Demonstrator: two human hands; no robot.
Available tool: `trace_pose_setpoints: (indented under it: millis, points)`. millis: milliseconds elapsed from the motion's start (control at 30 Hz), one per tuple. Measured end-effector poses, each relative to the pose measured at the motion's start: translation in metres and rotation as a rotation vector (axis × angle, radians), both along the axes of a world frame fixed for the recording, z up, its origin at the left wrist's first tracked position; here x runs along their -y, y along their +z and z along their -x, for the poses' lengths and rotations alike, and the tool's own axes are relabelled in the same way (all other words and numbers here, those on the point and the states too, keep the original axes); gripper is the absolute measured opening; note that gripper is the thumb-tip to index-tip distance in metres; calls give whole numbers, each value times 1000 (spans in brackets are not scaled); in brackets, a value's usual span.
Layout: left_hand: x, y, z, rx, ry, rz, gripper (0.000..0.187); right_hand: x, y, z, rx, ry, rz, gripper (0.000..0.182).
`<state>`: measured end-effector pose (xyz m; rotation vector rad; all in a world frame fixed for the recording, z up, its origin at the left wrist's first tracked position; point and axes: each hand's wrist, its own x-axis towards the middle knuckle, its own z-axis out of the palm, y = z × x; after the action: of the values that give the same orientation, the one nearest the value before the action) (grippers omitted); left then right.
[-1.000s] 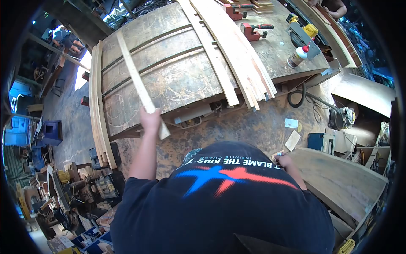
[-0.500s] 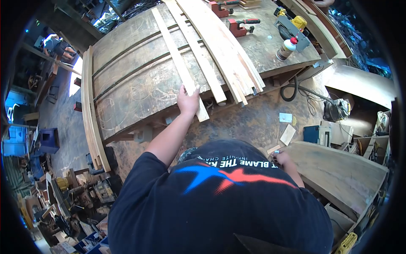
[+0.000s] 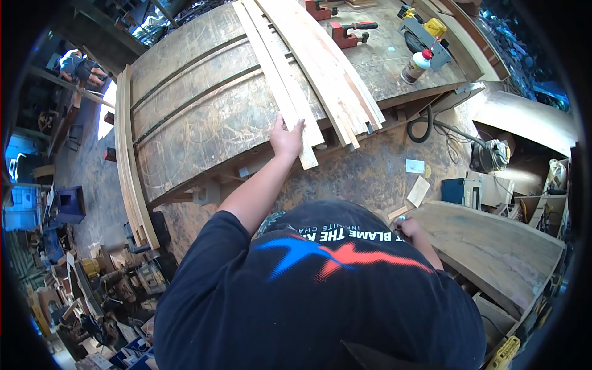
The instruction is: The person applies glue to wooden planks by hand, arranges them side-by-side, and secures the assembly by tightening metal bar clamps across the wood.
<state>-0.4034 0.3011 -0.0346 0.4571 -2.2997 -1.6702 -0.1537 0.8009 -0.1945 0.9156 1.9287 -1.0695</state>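
Observation:
My left hand (image 3: 287, 140) grips a pale wooden strip (image 3: 307, 158) near its front end, which sticks out past the edge of the workbench (image 3: 203, 123). Close along its right side lies a second wooden strip (image 3: 313, 132). Several wider boards (image 3: 327, 68) are stacked just right of these. Low beside my body, my right hand (image 3: 410, 229) is closed, with something small and whitish at the fingers that I cannot make out. A short wooden piece (image 3: 398, 212) shows just beyond it.
Red clamps (image 3: 345, 35), a glue bottle (image 3: 417, 66) and a yellow circular saw (image 3: 427, 34) occupy the bench's right side. Long strips (image 3: 126, 148) line its left edge. A large plank (image 3: 493, 240) lies at right. Another person (image 3: 80, 66) sits far left.
My left hand has shifted the wooden strip rightward, closing most of the gap to the second strip. Its front end now reaches out less. My right hand stays almost in place.

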Motion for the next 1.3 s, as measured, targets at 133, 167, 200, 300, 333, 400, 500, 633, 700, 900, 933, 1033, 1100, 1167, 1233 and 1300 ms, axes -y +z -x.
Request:
trace_pose_setpoints:
  millis: [133, 167, 200, 300, 333, 400, 500, 633, 700, 900, 933, 1033, 1100, 1167, 1233, 1300]
  points:
    - [-2, 19, -5, 61, -10, -42, 42, 19, 23, 16, -52, -27, -39, 29]
    - [-2, 17, -4, 57, -25, -85, 45, 23, 27, 18, -52, -21, -50, 30]
    - [-2, 15, -2, 54, -39, -128, 47, 26, 32, 21, -51, -15, -62, 30]
    - [-2, 19, -1, 94, -103, -182, 58, 34, 42, 28, -27, 20, -86, 31]
    - [-1, 22, -1, 116, -130, -185, 62, 36, 45, 30, -16, 31, -91, 31]
    - [1, 19, 0, 134, -126, -147, 69, 37, 42, 33, -26, 45, -100, 31]
    - [7, 1, 3, 101, -149, -256, 80, 41, 43, 36, -42, 72, -109, 32]
    - [23, 4, -1, 267, -176, -319, 87, 56, 50, 39, -44, 85, -119, 35]
    - [33, -11, -2, 290, -181, -228, 87, 48, 38, 35, 1, 98, -121, 31]
    - [216, 24, -33, 42, 210, 555, 81, 92, 67, 49, -30, 218, -110, 29]
    - [264, 36, -45, -14, 402, 777, 70, 97, 72, 50, -26, 208, -118, 29]
    - [369, 101, -103, 605, 582, 1242, 36, 94, 64, 53, -8, 212, -104, 28]
    - [454, 58, -142, 814, 609, 1348, 33, 87, 60, 59, -12, 266, -117, 27]
    - [490, 43, -178, 834, 577, 1350, 33, 88, 55, 69, -3, 219, -129, 26]
    - [504, 31, -190, 799, 597, 1381, 31, 87, 54, 78, -9, 162, -154, 24]
    - [496, 36, -184, 806, 568, 1422, 27, 87, 49, 86, -14, 248, -148, 32]
